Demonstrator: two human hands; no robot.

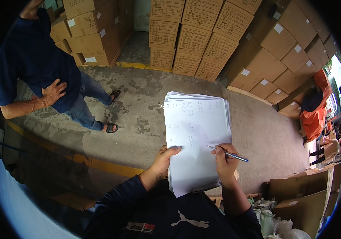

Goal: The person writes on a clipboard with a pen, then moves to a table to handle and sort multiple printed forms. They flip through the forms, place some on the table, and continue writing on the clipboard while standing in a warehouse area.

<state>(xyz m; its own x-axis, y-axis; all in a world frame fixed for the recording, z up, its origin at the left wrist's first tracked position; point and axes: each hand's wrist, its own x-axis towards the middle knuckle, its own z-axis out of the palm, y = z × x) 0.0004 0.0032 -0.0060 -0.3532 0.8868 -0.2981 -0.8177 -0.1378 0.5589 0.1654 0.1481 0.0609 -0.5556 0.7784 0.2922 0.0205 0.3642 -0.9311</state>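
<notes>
A thick stack of white paper [196,167] on a clipboard is held in front of my body, its top sheet bearing handwritten figures in rows. My left hand [163,160] grips the stack's left edge, thumb on top and fingers hidden beneath. Pinched in my right hand [225,159] is a pen [236,156] with a blue end, its tip at or just above the sheet, right of the lowest row of writing. The clipboard's dark clip [205,187] shows at the edge nearest my chest.
At the left stands a person [43,67] in a dark shirt and jeans, one hand on the waist. Cardboard cartons [194,38] are stacked ahead, with more cartons [278,59] at the right. An orange cover [315,109], opened cardboard [300,199] and plastic bags [276,223] lie farther right.
</notes>
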